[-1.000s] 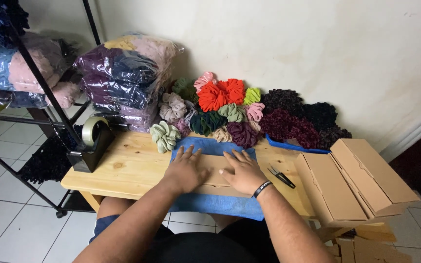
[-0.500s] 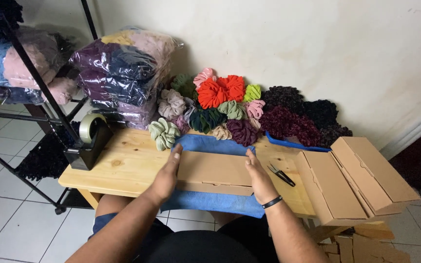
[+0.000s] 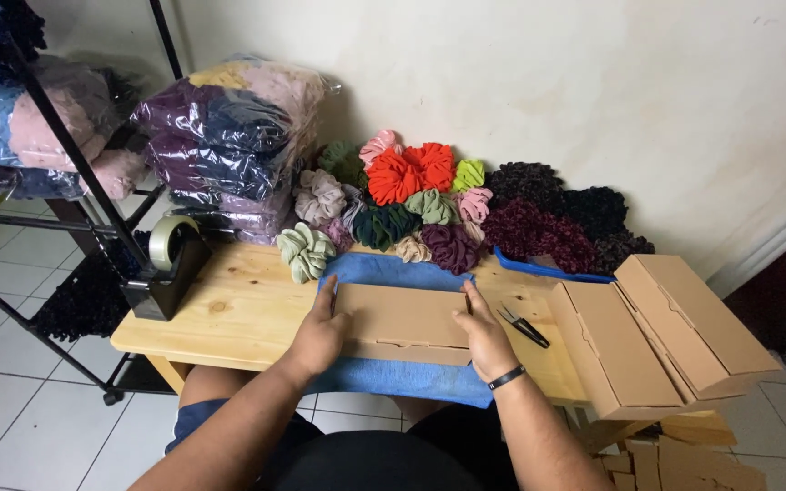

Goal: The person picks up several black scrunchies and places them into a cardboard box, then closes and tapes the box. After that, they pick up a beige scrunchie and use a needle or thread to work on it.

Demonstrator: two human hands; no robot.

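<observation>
Both hands have moved from pressing flat on top of the cardboard box (image 3: 402, 320) to its ends: left hand (image 3: 318, 335) and right hand (image 3: 484, 338) now clasp it (fingers wrapped on the sides) atop the blue cloth (image 3: 393, 273) on the counter (image 3: 238, 309), scissors (image 3: 522, 325) just right of it.

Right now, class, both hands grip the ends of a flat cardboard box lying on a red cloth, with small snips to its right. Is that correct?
Not quite. The cloth is blue, not red, as the head view shows. The rest holds: the left hand and right hand grip the ends of the flat cardboard box, with small snips to its right.
</observation>
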